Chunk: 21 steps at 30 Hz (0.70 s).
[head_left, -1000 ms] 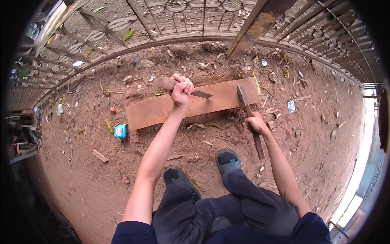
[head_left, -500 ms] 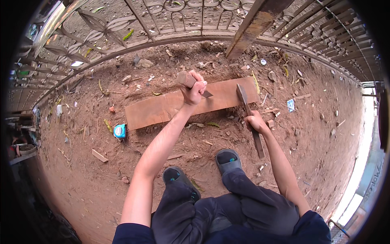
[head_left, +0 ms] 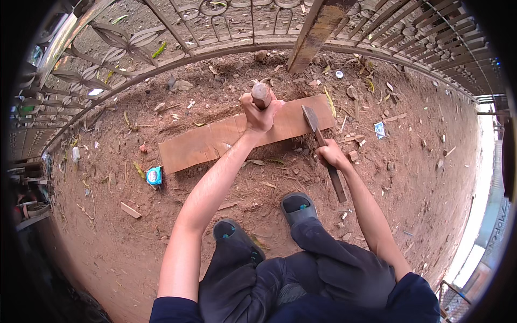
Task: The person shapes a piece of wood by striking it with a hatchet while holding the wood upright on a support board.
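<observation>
A long reddish-brown board (head_left: 194, 146) lies on the dirt in front of me. My left hand (head_left: 258, 118) is closed around a wooden-handled tool (head_left: 261, 92) over the board's middle. The handle's end points up at the camera, and any blade below is hidden. My right hand (head_left: 331, 155) grips a long dark tool (head_left: 310, 118) with a wedge-shaped head, which lies over the right part of the board; its shaft extends back toward me past my hand. A turquoise tape measure (head_left: 154, 176) sits on the ground near the board's left end.
An ornate metal fence (head_left: 169, 60) runs beyond the board, with a rough brown post (head_left: 312, 32) in front of it. Wood scraps (head_left: 131, 210), leaves and litter are scattered over the dirt (head_left: 102, 231). My sandalled feet (head_left: 296, 207) are just below the board. Dark clutter sits at the far left.
My left hand has moved right and up and turned, so the handle now points upward and its blade is hidden. The whole view has shifted slightly.
</observation>
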Motion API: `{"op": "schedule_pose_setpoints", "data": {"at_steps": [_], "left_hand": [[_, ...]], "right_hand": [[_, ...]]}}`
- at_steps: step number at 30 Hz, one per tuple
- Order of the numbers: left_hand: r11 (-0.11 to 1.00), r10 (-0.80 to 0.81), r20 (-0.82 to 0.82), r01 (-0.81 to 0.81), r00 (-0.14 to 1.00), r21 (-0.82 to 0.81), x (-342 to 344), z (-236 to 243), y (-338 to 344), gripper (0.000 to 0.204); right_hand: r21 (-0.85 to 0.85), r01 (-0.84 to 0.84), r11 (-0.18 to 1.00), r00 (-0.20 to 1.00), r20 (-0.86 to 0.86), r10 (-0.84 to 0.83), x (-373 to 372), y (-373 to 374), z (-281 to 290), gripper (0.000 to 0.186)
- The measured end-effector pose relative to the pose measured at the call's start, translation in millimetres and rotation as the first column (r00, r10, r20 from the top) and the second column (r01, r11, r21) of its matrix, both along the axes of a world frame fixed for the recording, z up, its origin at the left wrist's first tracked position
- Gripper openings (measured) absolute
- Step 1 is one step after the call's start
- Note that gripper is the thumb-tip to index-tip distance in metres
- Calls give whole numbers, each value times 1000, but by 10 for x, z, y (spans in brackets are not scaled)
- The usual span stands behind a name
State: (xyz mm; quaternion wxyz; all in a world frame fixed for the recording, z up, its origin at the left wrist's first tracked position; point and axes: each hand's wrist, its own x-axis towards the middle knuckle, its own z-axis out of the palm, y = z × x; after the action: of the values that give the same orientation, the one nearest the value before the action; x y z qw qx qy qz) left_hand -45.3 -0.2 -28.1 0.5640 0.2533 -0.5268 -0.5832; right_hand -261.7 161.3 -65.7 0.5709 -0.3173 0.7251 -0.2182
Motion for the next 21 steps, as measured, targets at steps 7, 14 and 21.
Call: {"op": "schedule_pose_setpoints", "data": {"at_steps": [7,14,21], "left_hand": [[993,77,153,-62,985,-101,-116,-24,-2,20],[984,114,190,-85,975,-154,-125,-53,-15,19],[983,128,204,-97,971,-157,-112,-33,4,17]], "right_hand": [[37,-1,999,1000,14,0,-10,-11,35,12],[31,6,1000,1000,9,-6,-42,11,-57,12],[27,6,1000,1000,-6,-6,-44,21,-112,13]]}}
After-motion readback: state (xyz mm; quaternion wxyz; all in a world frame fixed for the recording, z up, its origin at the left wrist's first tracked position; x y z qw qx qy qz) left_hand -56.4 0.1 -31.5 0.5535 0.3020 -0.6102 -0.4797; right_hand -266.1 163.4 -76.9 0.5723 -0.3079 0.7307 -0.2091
